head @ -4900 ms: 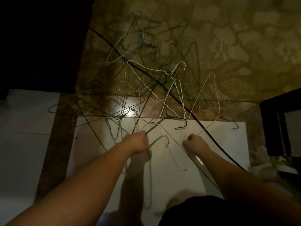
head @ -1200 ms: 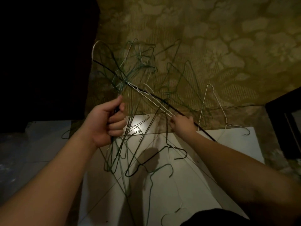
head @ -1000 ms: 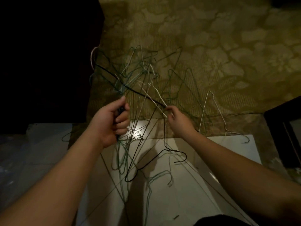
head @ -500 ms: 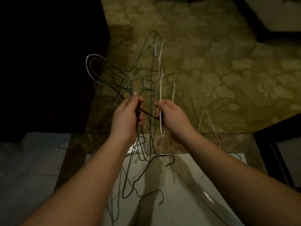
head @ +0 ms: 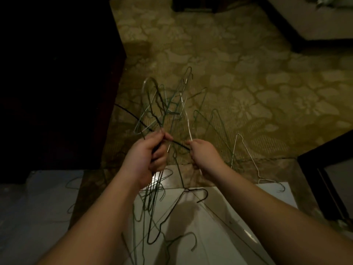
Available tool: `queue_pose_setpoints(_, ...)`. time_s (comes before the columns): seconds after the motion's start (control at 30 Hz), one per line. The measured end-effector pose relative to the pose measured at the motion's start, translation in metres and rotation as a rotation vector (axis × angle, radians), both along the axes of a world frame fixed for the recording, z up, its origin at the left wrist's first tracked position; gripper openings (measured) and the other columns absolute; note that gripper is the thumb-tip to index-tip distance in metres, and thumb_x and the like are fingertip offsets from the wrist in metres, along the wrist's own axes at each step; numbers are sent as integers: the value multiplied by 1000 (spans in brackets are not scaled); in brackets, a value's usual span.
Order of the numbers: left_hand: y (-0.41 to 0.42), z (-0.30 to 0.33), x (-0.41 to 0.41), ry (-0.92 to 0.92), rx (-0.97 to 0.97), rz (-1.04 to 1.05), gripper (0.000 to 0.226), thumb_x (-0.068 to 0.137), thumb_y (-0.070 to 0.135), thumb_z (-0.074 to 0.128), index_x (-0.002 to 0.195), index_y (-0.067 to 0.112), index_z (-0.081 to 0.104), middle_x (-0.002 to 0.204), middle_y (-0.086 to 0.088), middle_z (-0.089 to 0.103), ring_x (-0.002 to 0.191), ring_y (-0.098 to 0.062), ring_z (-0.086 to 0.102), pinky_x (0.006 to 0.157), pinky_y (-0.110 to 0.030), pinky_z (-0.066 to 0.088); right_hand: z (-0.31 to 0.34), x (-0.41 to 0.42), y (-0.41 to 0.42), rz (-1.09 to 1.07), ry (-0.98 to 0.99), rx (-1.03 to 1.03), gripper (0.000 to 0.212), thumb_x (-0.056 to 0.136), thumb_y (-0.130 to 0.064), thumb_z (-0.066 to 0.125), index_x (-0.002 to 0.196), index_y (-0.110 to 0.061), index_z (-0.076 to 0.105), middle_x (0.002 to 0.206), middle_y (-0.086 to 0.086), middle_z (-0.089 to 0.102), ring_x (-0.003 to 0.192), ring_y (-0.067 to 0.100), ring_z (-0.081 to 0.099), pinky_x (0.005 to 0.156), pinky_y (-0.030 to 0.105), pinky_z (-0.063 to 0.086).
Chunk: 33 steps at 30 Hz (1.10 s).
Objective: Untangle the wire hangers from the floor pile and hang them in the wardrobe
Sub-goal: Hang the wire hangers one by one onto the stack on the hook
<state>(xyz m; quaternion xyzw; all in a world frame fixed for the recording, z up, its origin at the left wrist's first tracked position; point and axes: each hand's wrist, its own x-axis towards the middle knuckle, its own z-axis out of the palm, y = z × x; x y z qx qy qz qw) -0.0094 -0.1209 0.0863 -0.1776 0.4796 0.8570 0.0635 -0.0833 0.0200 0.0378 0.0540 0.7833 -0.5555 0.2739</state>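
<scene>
A tangle of green, white and black wire hangers [head: 164,111] is lifted off the floor in the middle of the view. My left hand [head: 147,159] grips a bundle of them, their hooks hanging below my wrist [head: 152,199]. My right hand [head: 205,155] pinches a white hanger wire [head: 188,123] that rises from my fingers. A thin black wire [head: 177,144] runs between both hands. More hangers lie on the floor: green ones [head: 215,131] and a white one [head: 246,153] to the right.
A dark piece of furniture [head: 57,83] fills the left side. Patterned olive carpet [head: 248,83] spreads ahead; pale glossy tiles [head: 219,226] lie near me. A dark frame [head: 324,178] stands at the right, another dark-edged piece [head: 305,25] at the top right.
Both hands have lifted the tangle off the floor and come close together. The hanger tops swung upright, and the view tilted further toward the carpet.
</scene>
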Motion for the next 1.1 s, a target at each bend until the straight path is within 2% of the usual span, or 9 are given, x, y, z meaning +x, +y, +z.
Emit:
queue_pose_setpoints(0.13, -6, 1, 5, -10, -61, -107, 24, 90, 30, 49, 79, 13, 62, 47, 4, 24, 32, -6, 19, 38, -11, 16, 8, -8, -1, -28, -147, -114, 29, 99, -7, 34, 113, -5, 59, 58, 1, 33, 44, 13, 31, 44, 24, 24)
queue_pose_setpoints(0.27, -11, -1, 9, -5, -164, -119, 26, 90, 29, 50, 79, 11, 65, 49, 1, 24, 33, -8, 20, 39, -12, 16, 19, -22, 1, -296, -345, -376, 23, 99, -10, 35, 113, -7, 53, 48, -5, 30, 32, 5, 26, 34, 14, 20)
queue_pose_setpoints(0.43, -8, 1, 8, 27, -169, 91, 25, 88, 33, 53, 78, 13, 64, 48, 2, 29, 34, -8, 20, 42, -19, 9, 27, -27, 4, -417, -230, -453, 27, 98, -12, 37, 117, -11, 56, 53, -3, 34, 35, 7, 29, 37, 20, 25)
queue_pose_setpoints(0.6, -5, 8, 1, -4, -223, 273, 24, 99, 28, 51, 86, 13, 63, 60, 2, 50, 45, -10, 41, 41, -20, 31, 36, -6, 0, -66, 128, -266, 23, 101, -22, 38, 106, -21, 61, 62, -5, 52, 47, 7, 44, 44, 24, 35)
queue_pose_setpoints(0.7, 0, 3, -3, -74, -180, 310, 23, 103, 22, 48, 94, 10, 65, 83, -4, 69, 70, -18, 67, 63, -27, 56, 41, 10, -6, 191, 297, -80, 20, 102, -25, 39, 101, -22, 59, 70, -5, 57, 56, 9, 51, 52, 28, 43)
queue_pose_setpoints(0.77, 2, -1, -4, -100, -84, 317, 20, 103, 18, 46, 107, 7, 63, 97, -10, 70, 83, -20, 70, 74, -31, 58, 39, 19, -12, 335, 350, -10, 22, 101, -28, 40, 100, -18, 60, 70, -4, 59, 57, 12, 53, 56, 32, 43)
queue_pose_setpoints(0.87, 4, -12, -4, -138, -17, 339, 20, 102, 17, 49, 115, 8, 61, 106, -11, 70, 83, -18, 67, 68, -27, 59, 27, 28, -16, 496, 424, 117, 27, 103, -32, 39, 107, -13, 58, 81, -2, 60, 70, 16, 55, 60, 32, 40)
queue_pose_setpoints(1.0, 4, -32, 0, -178, -46, 340, 13, 100, 13, 51, 106, 14, 63, 83, 0, 70, 69, -12, 68, 59, -24, 54, 8, 38, -16, 678, 491, 197, 25, 103, -31, 37, 107, -13, 54, 90, 2, 61, 81, 21, 56, 65, 36, 42)
queue_pose_setpoints(1.1, -1, -42, 3, -219, -22, 382, 16, 100, 8, 49, 105, 14, 64, 67, 2, 56, 57, -11, 56, 57, -25, 51, -7, 41, -6, 710, 464, 184, 26, 103, -37, 38, 90, -23, 54, 81, -4, 60, 74, 14, 56, 62, 31, 41)
